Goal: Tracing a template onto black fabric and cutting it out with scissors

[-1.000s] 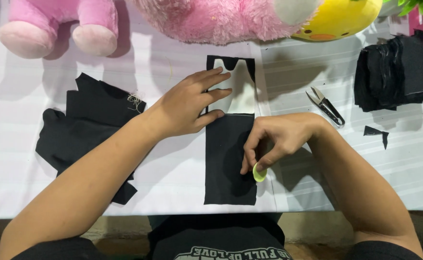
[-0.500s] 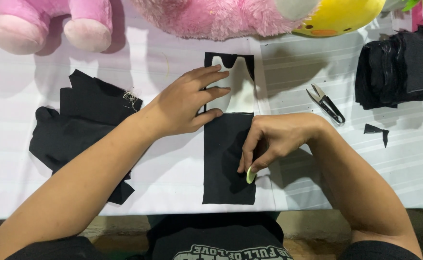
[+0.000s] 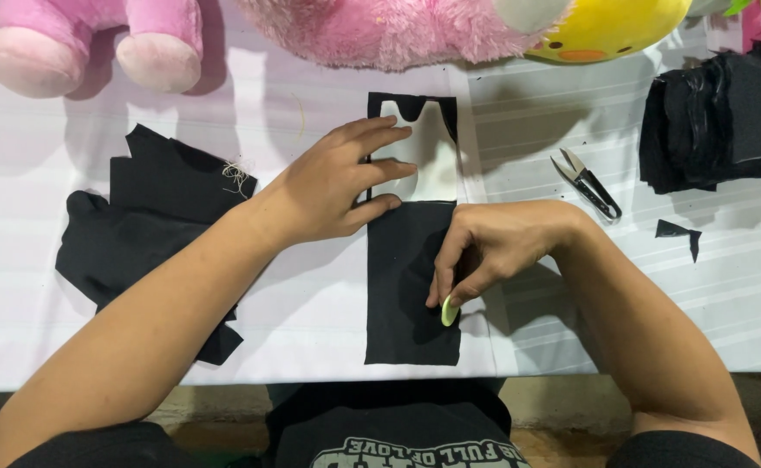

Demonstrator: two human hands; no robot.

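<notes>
A long strip of black fabric [image 3: 402, 286] lies flat on the white table [image 3: 311, 303]. On its upper part rests a white paper pattern [image 3: 419, 152]. My left hand [image 3: 337, 182] lies flat, fingers spread, pressing the pattern's left edge and the fabric. My right hand [image 3: 484, 251] pinches a small pale green chalk disc [image 3: 450, 310] and holds its edge against the fabric's right side, low down.
A heap of black fabric pieces [image 3: 150, 225] lies at the left. Small thread snips [image 3: 588, 184] lie to the right, with a black scrap [image 3: 679, 232] and a stack of black cloth [image 3: 718, 117] beyond. Pink plush toys [image 3: 94, 39] and a yellow plush [image 3: 610, 26] line the far edge.
My right hand has shifted the chalk disc slightly along the fabric's right edge. The left hand stays pressed on the pattern.
</notes>
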